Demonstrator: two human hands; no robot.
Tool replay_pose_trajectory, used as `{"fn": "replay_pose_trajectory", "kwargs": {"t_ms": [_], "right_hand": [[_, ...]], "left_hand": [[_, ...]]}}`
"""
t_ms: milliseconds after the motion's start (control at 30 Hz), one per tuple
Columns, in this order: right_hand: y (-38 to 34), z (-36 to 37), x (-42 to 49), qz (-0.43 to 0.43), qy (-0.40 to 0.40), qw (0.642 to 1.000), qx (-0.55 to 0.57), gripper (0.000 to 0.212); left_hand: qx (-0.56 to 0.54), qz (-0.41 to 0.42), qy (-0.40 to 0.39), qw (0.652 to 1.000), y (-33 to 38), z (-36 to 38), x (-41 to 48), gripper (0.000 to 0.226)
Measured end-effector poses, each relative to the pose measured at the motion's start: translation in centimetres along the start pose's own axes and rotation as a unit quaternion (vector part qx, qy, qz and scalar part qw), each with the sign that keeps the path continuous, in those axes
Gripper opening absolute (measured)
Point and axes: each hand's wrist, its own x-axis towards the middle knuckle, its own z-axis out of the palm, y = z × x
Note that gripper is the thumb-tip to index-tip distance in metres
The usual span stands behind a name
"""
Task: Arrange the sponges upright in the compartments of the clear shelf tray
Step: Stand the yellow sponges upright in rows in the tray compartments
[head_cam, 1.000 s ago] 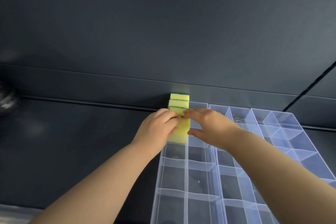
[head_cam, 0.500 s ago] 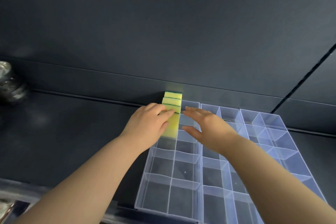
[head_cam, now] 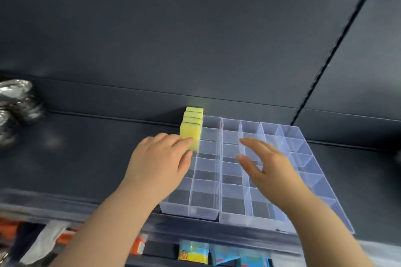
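The left hand [head_cam: 160,162], fingers loosely straight, touches the nearest upright yellow-green sponge [head_cam: 191,134] in the clear plastic tray [head_cam: 188,210]'s left-edge column; the right hand [head_cam: 268,168] hovers spread wide above middle compartments.

No legible text observed. Printed packets [head_cam: 193,253] along the bottom edge carry markings, too blurred to read.

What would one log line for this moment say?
sponges: upright row, far-left column of clear tray | left hand: touching nearest sponge | right hand: open over tray
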Motion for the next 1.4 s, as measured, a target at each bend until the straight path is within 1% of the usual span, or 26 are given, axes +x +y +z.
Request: {"fn": "replay_pose_trajectory", "kwargs": {"t_ms": [167,333,433,567,667,800,933,1067,1133,1233,1300,1400], "right_hand": [[-0.8,-1.0,-8.4,0.061,0.048,0.997,-0.019,0.061],[-1.1,-1.6,-14.9,0.106,0.078,0.991,-0.038,0.064],[-0.2,-2.6,-17.9,0.129,0.109,0.985,-0.032,0.066],[2.3,-5.0,-21.6,0.155,0.156,0.975,-0.032,0.065],[5.2,-7.2,-23.8,0.172,0.193,0.965,-0.031,0.066],[10.0,-11.0,-26.8,0.188,0.213,0.958,-0.027,0.063],[16.0,-16.0,-30.3,0.197,0.218,0.956,-0.023,0.059],[21.7,-21.0,-33.6,0.202,0.205,0.957,-0.027,0.047],[24.2,-23.3,-34.7,0.203,0.215,0.955,-0.021,0.043],[27.4,-26.1,-35.2,0.196,0.250,0.948,-0.031,0.047],[29.0,-27.5,-34.9,0.195,0.269,0.943,-0.016,0.043],[31.5,-29.3,-33.6,0.183,0.273,0.944,-0.002,0.045]], "left_hand": [[-0.040,0.020,0.004,0.999,1.6,-2.5,-5.2,0.042],[-0.047,0.032,-0.018,0.998,3.6,-2.9,-8.5,0.041],[-0.073,0.036,-0.024,0.996,5.7,-2.9,-8.8,0.045],[-0.102,0.064,-0.028,0.992,9.6,-3.1,-8.0,0.048],[-0.111,0.080,-0.027,0.990,13.5,-3.0,-6.9,0.048],[-0.132,0.107,-0.020,0.985,20.6,-2.0,-4.8,0.048],[-0.161,0.136,-0.002,0.977,29.7,-0.6,-1.9,0.045],[-0.189,0.157,0.014,0.969,38.7,1.3,0.3,0.044],[-0.204,0.163,0.012,0.965,42.4,2.2,0.9,0.043],[-0.211,0.175,0.006,0.962,46.4,3.2,2.1,0.043],[-0.208,0.178,0.004,0.962,48.2,3.8,3.4,0.043],[-0.206,0.174,0.006,0.963,50.4,5.0,6.0,0.044]]}}
